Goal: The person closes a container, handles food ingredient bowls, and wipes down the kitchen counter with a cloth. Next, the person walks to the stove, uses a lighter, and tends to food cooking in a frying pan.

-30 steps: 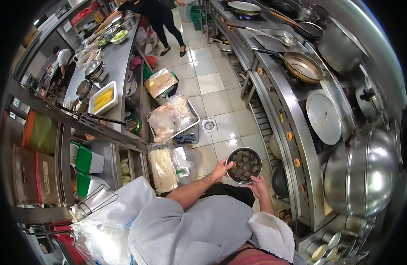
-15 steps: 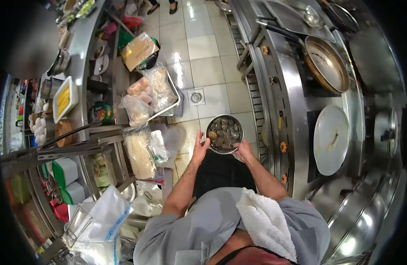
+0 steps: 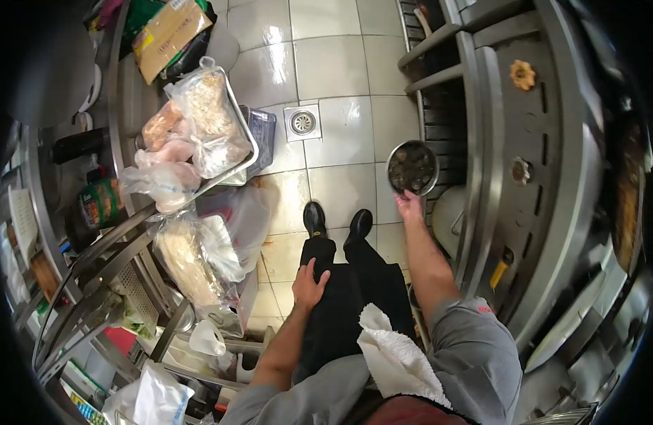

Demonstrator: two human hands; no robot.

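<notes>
My right hand (image 3: 410, 205) grips the near rim of a round metal bowl (image 3: 434, 177), held out to the right beside the stove's lower rack. Dark, shell-like pieces, which look like clams (image 3: 411, 167), lie inside it. My right thumb shows at the rim; the other fingers are mostly hidden beneath the bowl. Resting on the black cloth over my thigh, my left hand (image 3: 311, 285) has its fingers apart and nothing in it.
A steel stove front (image 3: 528, 134) with knobs runs along the right, above a slatted rack (image 3: 439, 106). At left, a tray (image 3: 250, 145) carries bagged food, with a cardboard box (image 3: 170, 39) beyond it. A drain (image 3: 302, 122) sits in the tiled floor.
Both hands held the bowl before; my left hand has let go and dropped to my thigh. My right hand has carried the bowl rightward towards the rack. The view has tilted and lowered.
</notes>
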